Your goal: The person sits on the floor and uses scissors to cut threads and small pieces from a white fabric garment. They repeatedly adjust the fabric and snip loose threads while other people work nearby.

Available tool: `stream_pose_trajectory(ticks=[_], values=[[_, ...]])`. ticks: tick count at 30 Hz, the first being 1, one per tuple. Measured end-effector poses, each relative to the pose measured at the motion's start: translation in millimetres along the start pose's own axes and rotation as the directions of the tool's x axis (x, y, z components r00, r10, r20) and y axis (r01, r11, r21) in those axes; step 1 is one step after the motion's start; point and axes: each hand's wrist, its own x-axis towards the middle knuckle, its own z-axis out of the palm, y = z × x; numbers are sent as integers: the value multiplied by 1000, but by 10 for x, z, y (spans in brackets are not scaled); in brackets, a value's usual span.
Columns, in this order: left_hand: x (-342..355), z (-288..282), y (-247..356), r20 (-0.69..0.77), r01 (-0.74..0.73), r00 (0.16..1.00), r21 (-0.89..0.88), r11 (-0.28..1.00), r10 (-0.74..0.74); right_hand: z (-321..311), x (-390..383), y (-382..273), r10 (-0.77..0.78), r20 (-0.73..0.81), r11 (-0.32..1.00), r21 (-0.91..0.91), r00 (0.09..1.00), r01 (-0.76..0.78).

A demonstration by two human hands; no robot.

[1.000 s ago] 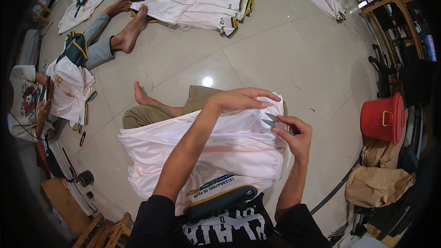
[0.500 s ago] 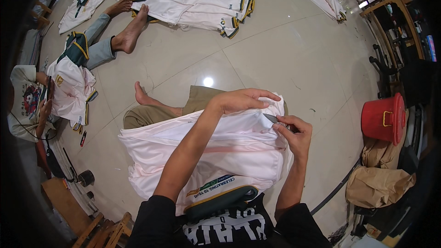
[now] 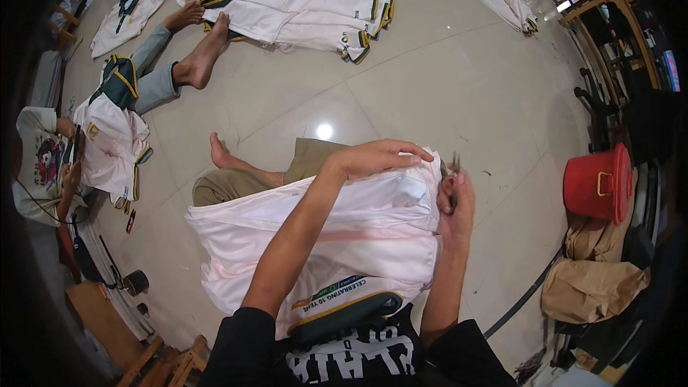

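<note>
Your right hand [image 3: 456, 201] has moved outward to the right edge of the white shirt [image 3: 373, 244]. Half a second ago the scissors [image 3: 456, 163] lay over the cloth; now their blurred blades point up, beyond its edge. In my judgement, they are out of cutting position at this moment. Your right grip is closed around the scissors. The shirt lies across your tan trousers [image 3: 233, 185], its far right corner under your left hand [image 3: 387, 156]. Those fingers are extended; whether they pinch cloth, I cannot tell.
</note>
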Motion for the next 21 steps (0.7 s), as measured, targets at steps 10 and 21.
stream_pose_trajectory(ticks=[10, 21], values=[[190, -563, -292, -878, -298, 411, 125, 947, 245, 200, 16, 12, 173, 15, 864, -482, 985, -144], [-210, 87, -203, -657, 151, 719, 468, 871, 228, 210, -45, 177, 26, -20, 892, -451, 999, -32]])
